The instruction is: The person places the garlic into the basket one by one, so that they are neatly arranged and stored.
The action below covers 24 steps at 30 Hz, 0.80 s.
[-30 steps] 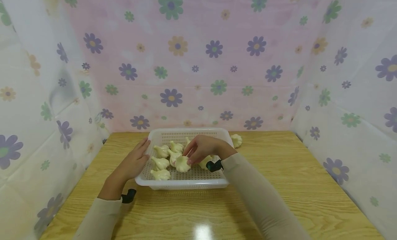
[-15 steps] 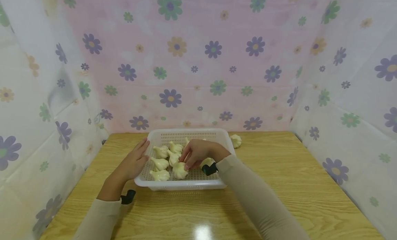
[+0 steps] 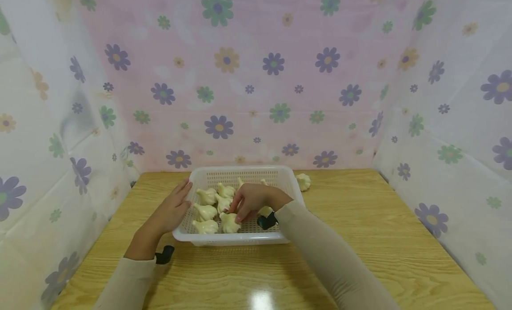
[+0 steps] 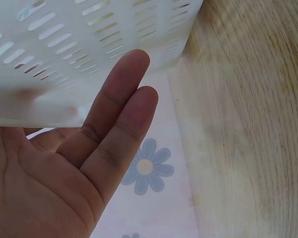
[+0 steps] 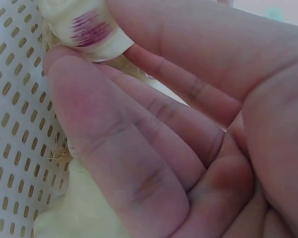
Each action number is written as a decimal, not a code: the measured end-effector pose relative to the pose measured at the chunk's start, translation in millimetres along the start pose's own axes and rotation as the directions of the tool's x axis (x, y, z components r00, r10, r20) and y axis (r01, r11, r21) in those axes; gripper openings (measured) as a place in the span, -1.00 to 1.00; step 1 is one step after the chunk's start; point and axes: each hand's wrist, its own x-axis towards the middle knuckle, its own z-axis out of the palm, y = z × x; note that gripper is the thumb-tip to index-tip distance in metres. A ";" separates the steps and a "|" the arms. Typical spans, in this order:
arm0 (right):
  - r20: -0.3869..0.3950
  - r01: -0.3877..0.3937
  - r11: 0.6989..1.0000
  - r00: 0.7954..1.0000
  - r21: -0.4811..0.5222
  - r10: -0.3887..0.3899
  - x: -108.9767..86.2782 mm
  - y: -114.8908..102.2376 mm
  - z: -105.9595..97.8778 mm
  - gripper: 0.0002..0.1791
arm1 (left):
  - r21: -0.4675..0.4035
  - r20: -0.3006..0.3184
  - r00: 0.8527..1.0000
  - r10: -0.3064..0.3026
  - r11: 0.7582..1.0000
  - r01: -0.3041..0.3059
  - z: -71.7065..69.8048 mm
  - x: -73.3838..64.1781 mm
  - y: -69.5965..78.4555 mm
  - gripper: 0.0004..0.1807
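Note:
My right hand (image 3: 256,199) reaches into a white perforated plastic basket (image 3: 236,239) and pinches a garlic bulb (image 3: 229,223) near the front. In the right wrist view, thumb and fingers touch that purple-streaked bulb (image 5: 84,25), low beside the basket's slotted surface (image 5: 15,134). Several more garlic bulbs (image 3: 206,212) lie inside to the left of this hand; others behind it are partly hidden. At the basket's left side my left hand (image 3: 170,211) rests against the rim with straight fingers. The left wrist view shows extended fingers (image 4: 124,114) beside the slotted basket wall (image 4: 114,29).
One garlic bulb (image 3: 303,182) lies on the wooden table (image 3: 352,230) just outside the basket's back right corner. Flower-patterned cloth (image 3: 256,96) encloses the table at the back and on both sides. Dark wrist devices (image 3: 165,255) sit at both cuffs.
My right hand has brought the garlic bulb slightly left and down toward the basket's front, beside the left column of bulbs. My left hand stays at the basket's side.

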 end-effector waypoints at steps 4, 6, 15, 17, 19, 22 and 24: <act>-0.007 -0.010 1.000 1.000 0.003 0.010 -0.5 -1.7 1.7 -0.73 | -0.002 0.003 1.000 -0.002 1.000 0.002 -0.1 -0.5 0.0 -0.33; -0.010 -0.018 1.000 1.000 -0.001 0.018 -1.2 -2.7 1.9 -0.73 | -0.004 0.003 1.000 -0.004 1.000 0.004 0.2 -0.6 -0.5 -0.33; -0.010 -0.019 1.000 1.000 -0.006 0.019 -1.1 -1.9 1.2 -0.74 | -0.016 0.004 1.000 0.003 1.000 -0.003 0.1 -1.1 -2.9 -0.33; -0.017 -0.020 1.000 1.000 -0.014 0.020 -1.0 -0.7 0.7 -0.74 | -0.017 0.005 1.000 0.003 1.000 -0.003 0.3 -0.8 -3.3 -0.33; -0.021 -0.027 1.000 0.999 -0.015 0.026 -1.7 0.2 0.2 -0.74 | -0.020 0.008 1.000 0.000 1.000 0.000 0.7 -0.3 -3.6 -0.33; -0.019 -0.038 0.999 0.999 -0.008 0.038 -3.1 1.0 -0.6 -0.71 | -0.019 0.014 1.000 -0.003 1.000 0.004 0.8 0.4 -3.6 -0.33; -0.015 -0.043 0.999 0.999 0.000 0.043 -4.1 1.2 -1.3 -0.68 | -0.017 0.016 1.000 -0.005 1.000 0.005 0.7 0.6 -3.3 -0.33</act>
